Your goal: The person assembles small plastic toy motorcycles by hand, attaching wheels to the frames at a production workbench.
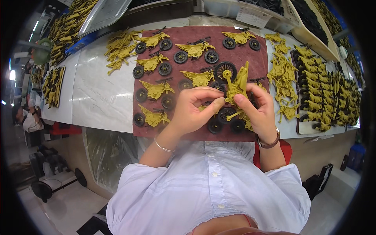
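My right hand (258, 109) is closed round a yellow toy motorbike body (239, 83), raised above the dark red cloth and stood on end. One black spoked wheel (225, 72) is on its upper end. My left hand (197, 107) pinches thumb and fingertips together against the body's left side; whatever lies between those fingertips is too small to make out. Beneath and around my hands, several yellow motorbikes with black wheels and handlebars, such as one toy motorbike (156, 89), lie in rows on the cloth (180, 35). My hands partly cover the nearest ones.
Loose yellow bodies (121, 49) are piled left of the cloth, and another heap (282, 74) lies to its right. Beyond that, toy motorbikes (325, 86) stand packed in rows. Bins of black parts (309, 19) line the back edge. A person (32, 117) is at the far left.
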Demonstrator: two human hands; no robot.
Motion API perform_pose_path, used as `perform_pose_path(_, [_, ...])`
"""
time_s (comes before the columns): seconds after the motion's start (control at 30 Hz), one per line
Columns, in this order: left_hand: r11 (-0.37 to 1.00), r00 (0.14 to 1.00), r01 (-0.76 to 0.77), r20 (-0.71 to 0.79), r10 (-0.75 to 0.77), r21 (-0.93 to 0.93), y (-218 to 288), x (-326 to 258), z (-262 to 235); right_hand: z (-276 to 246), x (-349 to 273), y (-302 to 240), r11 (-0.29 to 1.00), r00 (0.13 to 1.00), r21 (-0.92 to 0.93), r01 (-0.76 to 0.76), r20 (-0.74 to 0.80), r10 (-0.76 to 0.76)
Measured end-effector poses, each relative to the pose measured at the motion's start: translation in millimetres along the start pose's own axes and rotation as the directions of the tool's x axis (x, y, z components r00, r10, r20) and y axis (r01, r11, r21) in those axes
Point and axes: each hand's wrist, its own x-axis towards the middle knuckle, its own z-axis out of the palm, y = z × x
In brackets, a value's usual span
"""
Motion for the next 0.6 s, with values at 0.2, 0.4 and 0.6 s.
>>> perform_pose_path(0.2, [0.99, 0.999, -0.044, 0.0, 0.044, 0.136, -0.6, -1.8, -2.7, 2.0, -5.3, 2.0, 1.0, 1.0, -0.008, -0.008, 0.01, 0.008])
perform_pose_path(0.4, [0.991, 0.998, -0.026, -0.059, 0.034, 0.131, 2.7, -1.9, 0.9, 7.4, -8.3, 4.8, 0.999, 1.0, -0.037, 0.031, 0.005, -0.031])
perform_pose_path(0.6, [0.967, 0.974, -0.074, -0.19, 0.122, 0.242, -3.0, -4.3, 8.6, 12.5, -8.6, 5.3, 0.995, 0.996, -0.071, 0.065, -0.049, -0.068])
